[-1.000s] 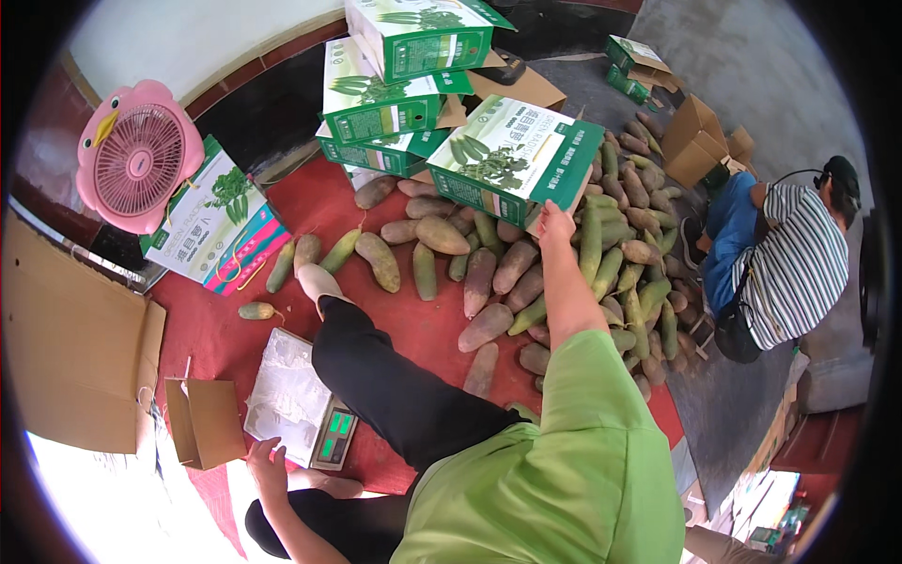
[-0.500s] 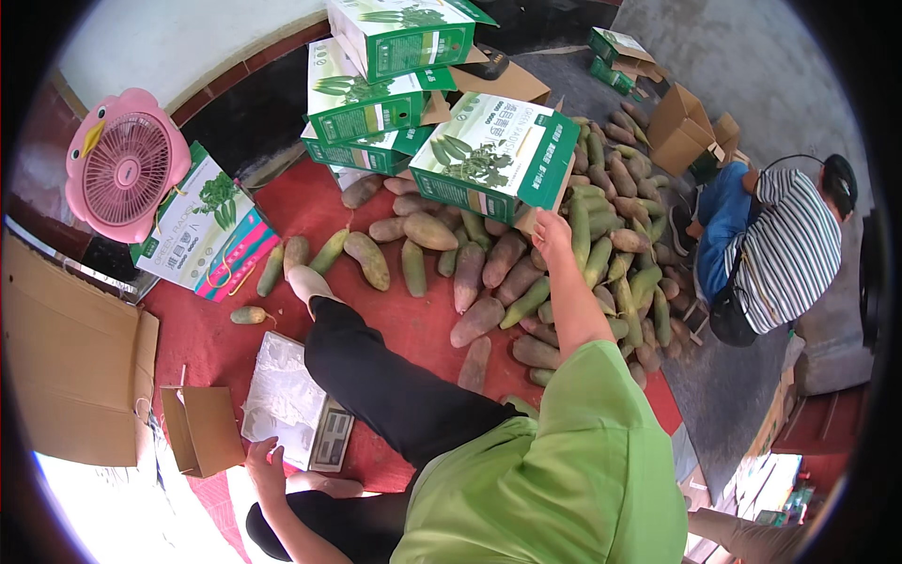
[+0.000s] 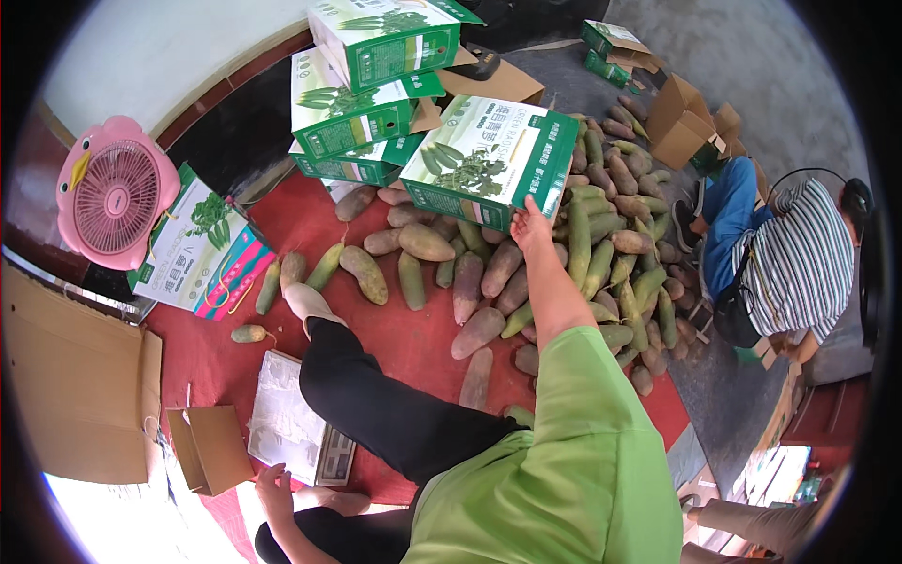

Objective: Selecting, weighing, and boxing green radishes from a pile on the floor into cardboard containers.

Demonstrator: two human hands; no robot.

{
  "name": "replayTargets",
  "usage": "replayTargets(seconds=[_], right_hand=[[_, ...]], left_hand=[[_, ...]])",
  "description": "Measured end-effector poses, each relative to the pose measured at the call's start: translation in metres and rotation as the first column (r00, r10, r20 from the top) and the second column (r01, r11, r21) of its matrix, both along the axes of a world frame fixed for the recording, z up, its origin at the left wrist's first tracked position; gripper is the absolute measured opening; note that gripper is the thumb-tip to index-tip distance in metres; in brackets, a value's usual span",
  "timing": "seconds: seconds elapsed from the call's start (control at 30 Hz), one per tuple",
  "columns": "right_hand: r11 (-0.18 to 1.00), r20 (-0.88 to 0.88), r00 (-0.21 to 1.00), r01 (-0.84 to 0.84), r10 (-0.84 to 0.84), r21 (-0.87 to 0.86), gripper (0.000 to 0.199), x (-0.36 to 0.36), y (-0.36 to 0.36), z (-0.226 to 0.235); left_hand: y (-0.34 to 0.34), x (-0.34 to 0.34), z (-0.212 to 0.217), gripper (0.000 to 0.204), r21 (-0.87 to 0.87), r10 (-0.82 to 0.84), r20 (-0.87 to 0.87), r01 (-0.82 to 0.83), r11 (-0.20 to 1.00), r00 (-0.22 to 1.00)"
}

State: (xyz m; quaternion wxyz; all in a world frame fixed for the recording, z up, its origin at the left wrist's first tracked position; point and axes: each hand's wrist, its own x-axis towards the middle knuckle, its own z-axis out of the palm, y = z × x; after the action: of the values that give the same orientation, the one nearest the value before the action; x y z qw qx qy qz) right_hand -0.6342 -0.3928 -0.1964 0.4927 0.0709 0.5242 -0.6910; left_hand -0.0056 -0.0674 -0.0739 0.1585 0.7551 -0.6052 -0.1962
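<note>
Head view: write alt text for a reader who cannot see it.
Seen from above, a person in a green shirt stretches the right hand to the near edge of a green and white carton above a pile of long green-brown radishes on a red mat. The left hand rests low by a small cardboard box. A pink fan stands left; another person crouches right.

Bare red mat (image 3: pixel 291 226) lies left of the radish pile (image 3: pixel 573 254). Stacked boxes (image 3: pixel 376 103) block the far side; a seated person (image 3: pixel 789 263) closes off the right.
</note>
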Motion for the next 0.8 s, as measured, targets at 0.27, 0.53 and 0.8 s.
replayTargets(seconds=[0.27, 0.53, 0.8], right_hand=[[0.979, -0.415, 0.890, 0.202, -0.191, -0.018, 0.019, 0.018, -0.006, 0.075], [0.933, -0.469, 0.824, 0.186, -0.319, -0.308, 0.025, 0.037, 0.050, 0.160], [0.965, -0.790, 0.610, -0.166, -0.060, -0.202, 0.015, 0.046, 0.123, 0.214]], left_hand=[[-0.006, -0.006, 0.001, 0.020, -0.001, -0.009, 0.005, 0.009, 1.000, 1.000], [-0.006, -0.002, 0.002, 0.020, -0.059, -0.039, -0.004, 0.039, 0.997, 0.999], [-0.002, -0.006, 0.019, 0.022, -0.050, -0.024, -0.027, 0.023, 0.998, 0.999]])
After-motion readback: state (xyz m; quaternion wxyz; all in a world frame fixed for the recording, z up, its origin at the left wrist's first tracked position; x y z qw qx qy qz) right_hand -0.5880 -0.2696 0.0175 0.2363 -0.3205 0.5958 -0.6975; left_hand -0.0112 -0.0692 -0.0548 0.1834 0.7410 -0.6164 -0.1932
